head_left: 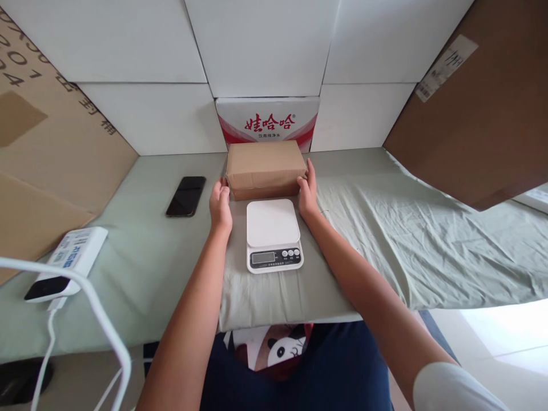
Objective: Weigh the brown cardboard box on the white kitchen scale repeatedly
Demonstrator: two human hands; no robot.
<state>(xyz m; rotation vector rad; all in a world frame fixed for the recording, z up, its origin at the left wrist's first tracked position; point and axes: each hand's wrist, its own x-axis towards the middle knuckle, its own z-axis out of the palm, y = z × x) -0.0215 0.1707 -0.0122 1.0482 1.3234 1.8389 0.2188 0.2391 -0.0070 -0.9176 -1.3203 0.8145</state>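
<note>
A brown cardboard box (264, 167) rests on the green cloth-covered table (385, 228), just behind a white kitchen scale (273, 233). My left hand (220, 206) presses against the box's left end. On the other end, my right hand (307, 193) lies flat against the side. Both hands clasp the box between them; the box still touches the table. The scale's platform is bare and its display is blank.
A black phone (186, 196) lies left of the box. A white power bank (64, 262) with white cables sits at the near left. A red-and-white printed carton (268, 123) stands behind the box, against white wall panels. Large cardboard sheets lean at left and right (479, 114).
</note>
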